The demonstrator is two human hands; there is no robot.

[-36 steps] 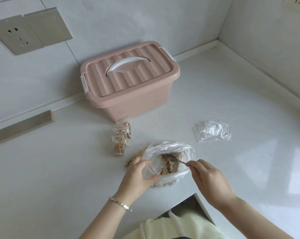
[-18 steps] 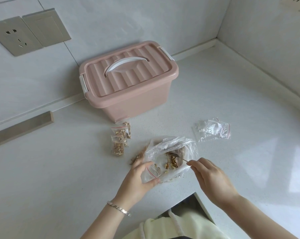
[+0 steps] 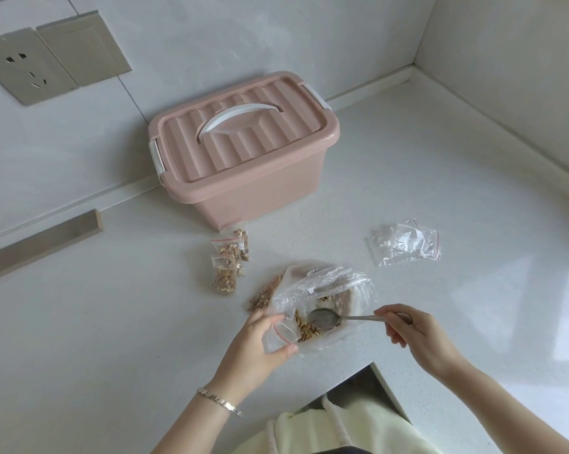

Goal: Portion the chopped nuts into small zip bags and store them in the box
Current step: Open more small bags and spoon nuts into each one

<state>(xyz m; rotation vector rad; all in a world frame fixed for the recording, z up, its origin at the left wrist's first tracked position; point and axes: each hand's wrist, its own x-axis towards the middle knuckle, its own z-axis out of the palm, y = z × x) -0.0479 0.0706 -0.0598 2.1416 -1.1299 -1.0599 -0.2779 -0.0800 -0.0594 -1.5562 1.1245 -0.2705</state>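
Note:
My left hand grips a small clear zip bag with a red seal line, holding its mouth open; chopped nuts lie inside. My right hand holds a metal spoon whose bowl sits at the bag's mouth. Behind is a large crumpled clear bag with nuts in it. A loose heap of nuts lies left of it. Filled small zip bags lie in front of the pink lidded box, which is closed.
A pile of empty small zip bags lies to the right on the white counter. Walls close off the back and right. The counter's front edge has a notch near my body. A wall socket is at upper left.
The spoon has come out of the large bag and down to the small bag's mouth. My left hand has shifted slightly while still holding the small bag.

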